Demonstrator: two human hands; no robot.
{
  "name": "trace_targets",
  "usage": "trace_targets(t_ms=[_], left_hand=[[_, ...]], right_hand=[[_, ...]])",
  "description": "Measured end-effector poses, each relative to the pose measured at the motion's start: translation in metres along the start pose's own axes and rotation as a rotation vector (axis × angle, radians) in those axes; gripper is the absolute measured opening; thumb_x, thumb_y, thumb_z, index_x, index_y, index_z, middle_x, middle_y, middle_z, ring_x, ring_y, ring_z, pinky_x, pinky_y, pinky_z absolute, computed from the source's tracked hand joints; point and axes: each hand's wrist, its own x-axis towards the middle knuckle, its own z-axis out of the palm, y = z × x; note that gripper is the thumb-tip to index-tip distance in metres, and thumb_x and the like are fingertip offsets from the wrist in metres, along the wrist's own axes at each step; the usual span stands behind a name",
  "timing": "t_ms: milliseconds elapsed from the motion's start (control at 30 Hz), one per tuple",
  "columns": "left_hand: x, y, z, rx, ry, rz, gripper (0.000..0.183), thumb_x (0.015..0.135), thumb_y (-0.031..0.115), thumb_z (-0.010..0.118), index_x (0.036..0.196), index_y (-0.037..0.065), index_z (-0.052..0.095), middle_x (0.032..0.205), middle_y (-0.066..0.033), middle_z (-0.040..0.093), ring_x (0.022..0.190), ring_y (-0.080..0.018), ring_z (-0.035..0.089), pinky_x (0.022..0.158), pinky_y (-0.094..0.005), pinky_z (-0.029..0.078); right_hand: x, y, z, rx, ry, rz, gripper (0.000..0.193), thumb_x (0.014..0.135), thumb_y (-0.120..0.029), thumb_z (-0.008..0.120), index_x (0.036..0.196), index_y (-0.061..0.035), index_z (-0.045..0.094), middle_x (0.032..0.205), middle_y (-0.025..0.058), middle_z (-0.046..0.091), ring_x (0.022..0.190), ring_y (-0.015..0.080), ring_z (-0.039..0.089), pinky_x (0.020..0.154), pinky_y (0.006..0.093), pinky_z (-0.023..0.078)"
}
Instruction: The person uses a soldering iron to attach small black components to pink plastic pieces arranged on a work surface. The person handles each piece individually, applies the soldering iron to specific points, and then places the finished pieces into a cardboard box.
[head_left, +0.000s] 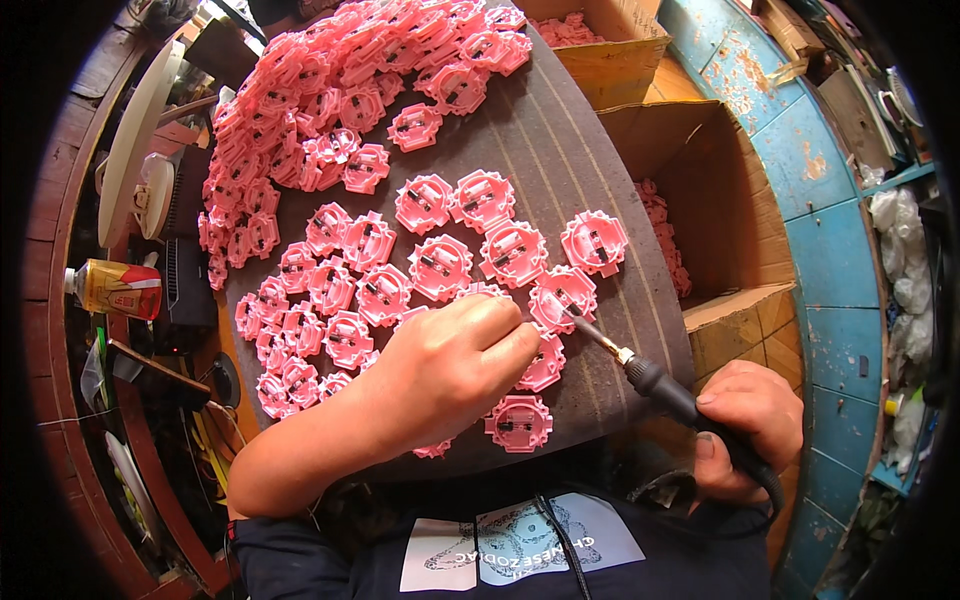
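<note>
My right hand (748, 425) grips the black handle of a soldering iron (660, 388). Its metal tip rests on or just over a pink plastic part (562, 298) with small black pieces set in its middle. My left hand (460, 350) reaches across the board from the left, fingers curled into a pinch close to that part. Whatever those fingers hold is hidden. Several matching pink parts lie face up around it, one by the right edge (594, 243) and one near my body (519, 424). My left hand and forearm cover some of them.
A dark striped board (560, 150) carries a large heap of pink parts (300, 100) at its far left. Cardboard boxes (720, 190) with more pink parts stand to the right. At left are a bottle (118, 289) of amber liquid and a white fan-like object (140, 150).
</note>
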Motion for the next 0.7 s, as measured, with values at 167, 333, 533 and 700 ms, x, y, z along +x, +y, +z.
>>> trace_targets(t_ms=[167, 333, 533, 700], left_hand=[[0.0, -0.0006, 0.0003, -0.002, 0.012, 0.005, 0.025, 0.082, -0.002, 0.079, 0.104, -0.001, 0.068, 0.092, -0.0125, 0.064, 0.079, -0.0305, 0.068, 0.069, -0.0409, 0.057], [0.0016, -0.0004, 0.0018, -0.007, 0.022, 0.019, 0.024, 0.082, -0.002, 0.079, 0.103, -0.002, 0.068, 0.092, -0.0126, 0.064, 0.08, -0.0305, 0.068, 0.069, -0.0408, 0.057], [0.0027, -0.0016, 0.0015, -0.002, -0.014, -0.001, 0.023, 0.081, -0.002, 0.078, 0.101, -0.001, 0.066, 0.091, -0.0128, 0.062, 0.079, -0.0311, 0.067, 0.069, -0.0414, 0.056], [0.0049, -0.0017, 0.0042, 0.004, 0.022, 0.002, 0.024, 0.081, -0.002, 0.078, 0.102, -0.001, 0.067, 0.09, -0.0123, 0.062, 0.077, -0.0305, 0.066, 0.067, -0.0414, 0.055]], right_hand=[[0.0007, 0.0024, 0.0018, 0.002, -0.009, 0.004, 0.024, 0.082, -0.017, 0.079, 0.098, -0.0013, 0.07, 0.075, 0.0122, 0.069, 0.057, 0.0289, 0.065, 0.056, 0.0372, 0.054], [0.0008, 0.0008, 0.0002, 0.025, -0.021, 0.004, 0.024, 0.082, -0.017, 0.079, 0.098, -0.0014, 0.07, 0.074, 0.0121, 0.068, 0.057, 0.0285, 0.065, 0.056, 0.0368, 0.053], [0.0016, 0.0018, 0.0016, 0.029, -0.021, 0.002, 0.024, 0.082, -0.016, 0.078, 0.099, -0.0014, 0.07, 0.074, 0.0118, 0.068, 0.057, 0.0282, 0.065, 0.056, 0.0366, 0.053], [0.0015, 0.0017, 0.0005, 0.034, -0.024, -0.001, 0.024, 0.082, -0.016, 0.079, 0.099, -0.0014, 0.07, 0.074, 0.0118, 0.068, 0.056, 0.028, 0.065, 0.055, 0.0363, 0.053]])
